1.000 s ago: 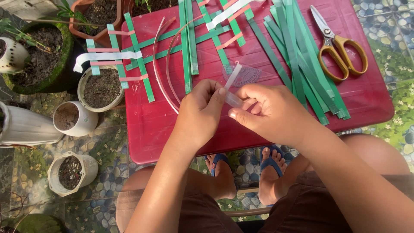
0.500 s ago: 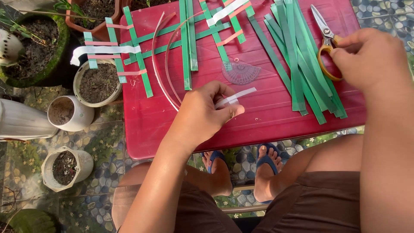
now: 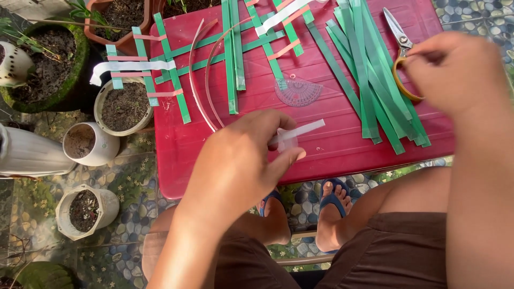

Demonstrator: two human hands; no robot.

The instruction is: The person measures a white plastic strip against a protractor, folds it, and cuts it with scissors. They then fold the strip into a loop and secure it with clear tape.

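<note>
Here the left hand (image 3: 241, 160) pinches a thin white strip (image 3: 302, 130); the right hand (image 3: 455, 69) grips the yellow-handled scissors (image 3: 400, 48).

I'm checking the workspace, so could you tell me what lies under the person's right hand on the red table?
Under the right hand the scissors lie on the red table, blades showing, beside green strips. The hand covers most of the yellow handles, so the grip is hidden.

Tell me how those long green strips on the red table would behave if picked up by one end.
The green strips look thin and flat like paper, so they would probably droop and weigh little. They lie loosely overlapped, so lifting one may drag its neighbours. The right hand at the scissors rests beside them.
</note>
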